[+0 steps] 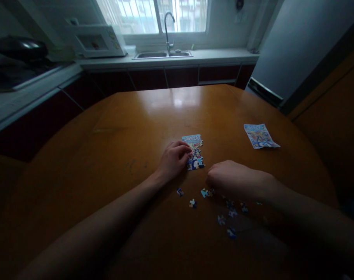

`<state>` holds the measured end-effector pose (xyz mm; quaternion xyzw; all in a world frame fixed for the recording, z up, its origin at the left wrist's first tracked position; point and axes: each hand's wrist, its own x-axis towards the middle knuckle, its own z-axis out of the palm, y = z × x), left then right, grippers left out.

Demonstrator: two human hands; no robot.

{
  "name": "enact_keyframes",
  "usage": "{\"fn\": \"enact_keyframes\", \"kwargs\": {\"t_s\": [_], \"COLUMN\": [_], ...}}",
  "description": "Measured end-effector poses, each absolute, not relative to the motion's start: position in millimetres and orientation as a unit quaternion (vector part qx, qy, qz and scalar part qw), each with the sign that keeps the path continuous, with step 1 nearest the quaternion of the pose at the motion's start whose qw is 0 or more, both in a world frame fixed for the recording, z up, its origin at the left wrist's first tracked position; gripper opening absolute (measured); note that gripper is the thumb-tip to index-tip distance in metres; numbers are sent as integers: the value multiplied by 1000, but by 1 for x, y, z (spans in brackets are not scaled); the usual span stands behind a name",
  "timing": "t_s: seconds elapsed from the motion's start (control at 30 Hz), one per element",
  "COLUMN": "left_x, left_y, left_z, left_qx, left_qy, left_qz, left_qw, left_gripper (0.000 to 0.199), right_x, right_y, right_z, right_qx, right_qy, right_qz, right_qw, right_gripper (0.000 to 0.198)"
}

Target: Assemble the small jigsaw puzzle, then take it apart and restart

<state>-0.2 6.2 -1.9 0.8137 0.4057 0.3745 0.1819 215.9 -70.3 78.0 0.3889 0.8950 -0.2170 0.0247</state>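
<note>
A partly joined jigsaw puzzle (197,153) lies flat in the middle of the table, its right edge jagged. My left hand (174,156) rests at its left side, fingers curled over the edge and touching it. Just right of and below the puzzle, my right hand (228,174) is closed low over the tabletop. Its fingertips are turned away, so anything in them is hidden. Beside that hand lie a light-blue puzzle piece (204,193) and a patterned one. A yellow-and-blue piece (192,203) and a dark blue piece (180,192) sit nearer my left forearm.
Several loose pieces (232,213) lie under and below my right forearm. A printed picture sheet (260,136) is at the right on the wooden table (121,120). Beyond the table are a counter with a sink (150,55), a microwave (92,42) and a pan (22,47).
</note>
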Motion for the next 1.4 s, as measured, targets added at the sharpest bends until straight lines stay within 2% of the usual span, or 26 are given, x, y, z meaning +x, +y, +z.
{"fn": "enact_keyframes", "kwargs": {"t_s": [0.13,0.23,0.4,0.57,0.67,0.8,0.97,1.07,1.23,1.4], "left_x": [0,1,1,-1,-1,-1,-1,-1,-1,-2], "left_y": [5,5,5,6,6,7,6,5,3,4], "left_z": [-1,0,-1,-2,-4,-5,-2,1,3,3], "left_qx": [813,811,812,816,818,818,809,803,812,831], "left_qy": [404,407,405,404,401,396,404,390,355,310], "left_qz": [377,376,376,371,371,376,394,421,437,442], "left_qw": [184,187,187,182,179,177,165,160,153,137], "left_gripper": [11,10,12,12,12,10,15,18,24,16], "right_x": [213,210,208,208,210,221,234,235,234,230], "right_y": [-72,-72,-69,-68,-66,-50,-12,4,9,6], "right_z": [70,67,70,76,80,85,60,35,16,17], "right_qx": [373,357,364,352,366,332,353,377,398,394], "right_qy": [907,918,908,898,889,879,817,749,671,640], "right_qz": [-196,-166,-195,-222,-239,-339,-410,-457,-511,-541], "right_qw": [14,47,73,140,138,52,-198,-298,-361,-376], "right_gripper": [26,25,23,11,10,14,10,6,12,17]}}
